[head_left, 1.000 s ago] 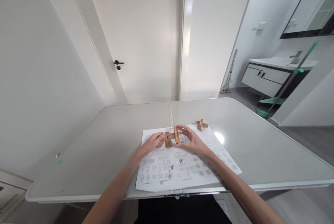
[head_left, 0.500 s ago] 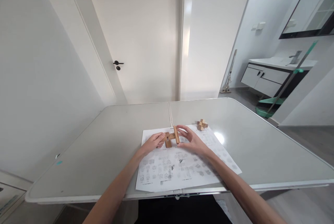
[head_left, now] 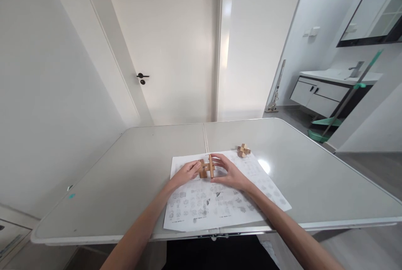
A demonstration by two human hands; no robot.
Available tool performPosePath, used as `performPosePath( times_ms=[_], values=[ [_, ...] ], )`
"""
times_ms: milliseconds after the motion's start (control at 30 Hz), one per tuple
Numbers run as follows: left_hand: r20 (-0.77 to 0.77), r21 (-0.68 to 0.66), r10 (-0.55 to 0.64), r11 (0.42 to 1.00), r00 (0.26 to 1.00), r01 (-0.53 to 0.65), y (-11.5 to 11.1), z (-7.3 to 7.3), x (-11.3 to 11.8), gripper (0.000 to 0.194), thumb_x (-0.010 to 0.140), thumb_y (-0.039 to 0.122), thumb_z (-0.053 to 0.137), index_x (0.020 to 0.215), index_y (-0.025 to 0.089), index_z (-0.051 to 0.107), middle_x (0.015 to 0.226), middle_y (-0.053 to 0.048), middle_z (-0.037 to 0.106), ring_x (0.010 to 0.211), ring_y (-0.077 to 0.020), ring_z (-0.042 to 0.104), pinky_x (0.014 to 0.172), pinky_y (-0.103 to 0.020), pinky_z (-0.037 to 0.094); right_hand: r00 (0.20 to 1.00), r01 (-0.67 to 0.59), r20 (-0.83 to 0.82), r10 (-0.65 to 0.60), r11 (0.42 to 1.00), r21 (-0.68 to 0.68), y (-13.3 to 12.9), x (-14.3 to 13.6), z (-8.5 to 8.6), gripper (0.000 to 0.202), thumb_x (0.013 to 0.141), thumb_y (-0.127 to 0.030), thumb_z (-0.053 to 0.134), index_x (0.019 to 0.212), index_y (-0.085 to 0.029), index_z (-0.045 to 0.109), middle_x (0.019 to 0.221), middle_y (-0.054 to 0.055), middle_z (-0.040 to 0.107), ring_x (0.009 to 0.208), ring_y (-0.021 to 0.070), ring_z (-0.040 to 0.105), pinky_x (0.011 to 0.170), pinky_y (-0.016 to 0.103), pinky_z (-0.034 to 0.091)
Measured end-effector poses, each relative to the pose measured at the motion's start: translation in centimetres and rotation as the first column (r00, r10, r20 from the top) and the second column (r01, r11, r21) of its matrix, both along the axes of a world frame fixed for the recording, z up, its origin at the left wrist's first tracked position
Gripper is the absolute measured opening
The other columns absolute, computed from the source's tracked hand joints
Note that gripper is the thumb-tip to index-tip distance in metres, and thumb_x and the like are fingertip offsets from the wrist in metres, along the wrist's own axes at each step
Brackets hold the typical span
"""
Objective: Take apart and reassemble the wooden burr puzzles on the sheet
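Note:
Over the printed sheet [head_left: 201,209], my left hand [head_left: 187,172] is closed on light-brown wooden pieces [head_left: 203,169] joined together. My right hand [head_left: 228,173] holds an upright wooden bar [head_left: 211,166] by its two ends, thumb at the near end and fingers at the far end. This bar crosses the end of a horizontal piece that reaches out from my left hand. Whether they are locked together is too small to tell. A wooden cross-shaped puzzle [head_left: 243,150] sits at the sheet's far right corner.
The grey folding table [head_left: 138,165] has a pale rim and a centre seam. Behind it stands a white door [head_left: 169,43]. A sink cabinet [head_left: 320,94], a mop [head_left: 278,85] and a green dustpan [head_left: 318,136] are at the right.
The bar in my right hand has turned more upright and shifted slightly nearer to me. My right thumb has moved down with it. My left hand has barely moved.

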State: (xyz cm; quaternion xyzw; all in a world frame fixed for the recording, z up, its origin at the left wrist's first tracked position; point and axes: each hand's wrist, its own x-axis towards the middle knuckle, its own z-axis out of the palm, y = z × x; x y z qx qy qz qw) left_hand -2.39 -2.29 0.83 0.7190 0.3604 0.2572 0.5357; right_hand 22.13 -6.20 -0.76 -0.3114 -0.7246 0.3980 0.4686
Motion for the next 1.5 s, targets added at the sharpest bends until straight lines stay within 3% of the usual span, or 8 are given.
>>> performPosePath(
  times_ms=[367, 867, 1233, 1500],
  values=[
    [-0.035, 0.068, 0.042, 0.997, 0.999, -0.039, -0.4, -0.1, 0.4, 0.047, 0.101, 0.065, 0.042, 0.081, 0.024, 0.041, 0.070, 0.005, 0.032, 0.059, -0.0140, 0.030, 0.055, -0.028, 0.028, 0.997, 0.062, 0.048, -0.068, 0.991, 0.116, 0.5, 0.2, -0.6, 0.082, 0.078, -0.044, 0.090, 0.149, -0.035, 0.050, 0.150, 0.010, 0.055, 0.138, 0.0336, 0.053, 0.111, 0.054, 0.051],
    [-0.059, 0.137, 0.042, 0.990, 0.997, -0.033, -0.3, -0.3, 0.3, 0.047, 0.103, 0.062, 0.041, 0.079, 0.022, 0.043, 0.072, 0.004, 0.032, 0.060, -0.0124, 0.029, 0.055, -0.026, 0.029, 0.996, 0.023, 0.087, -0.036, 0.989, 0.149, 0.8, 0.8, -1.0, 0.088, 0.082, -0.041, 0.088, 0.157, -0.040, 0.043, 0.157, 0.008, 0.051, 0.143, 0.0341, 0.050, 0.110, 0.055, 0.051],
    [-0.070, 0.149, 0.110, 0.984, 0.991, -0.098, -0.6, -0.5, 0.7, 0.046, 0.103, 0.064, 0.039, 0.089, 0.022, 0.051, 0.080, 0.000, 0.048, 0.067, -0.0153, 0.042, 0.059, -0.027, 0.042, 0.992, 0.091, 0.074, -0.106, 0.980, 0.179, 0.7, 0.4, -1.5, 0.088, 0.079, -0.043, 0.089, 0.156, -0.038, 0.045, 0.153, 0.010, 0.054, 0.138, 0.0335, 0.055, 0.110, 0.053, 0.051],
    [-0.074, 0.190, 0.114, 0.977, 0.991, -0.099, -0.7, -0.2, 0.4, 0.046, 0.103, 0.062, 0.040, 0.084, 0.022, 0.051, 0.077, 0.001, 0.048, 0.066, -0.0161, 0.042, 0.061, -0.028, 0.039, 0.993, 0.068, 0.084, -0.083, 0.985, 0.160, 0.4, 0.6, -1.1, 0.089, 0.081, -0.043, 0.088, 0.158, -0.038, 0.043, 0.155, 0.010, 0.053, 0.136, 0.0328, 0.057, 0.109, 0.051, 0.052]
  ],
)
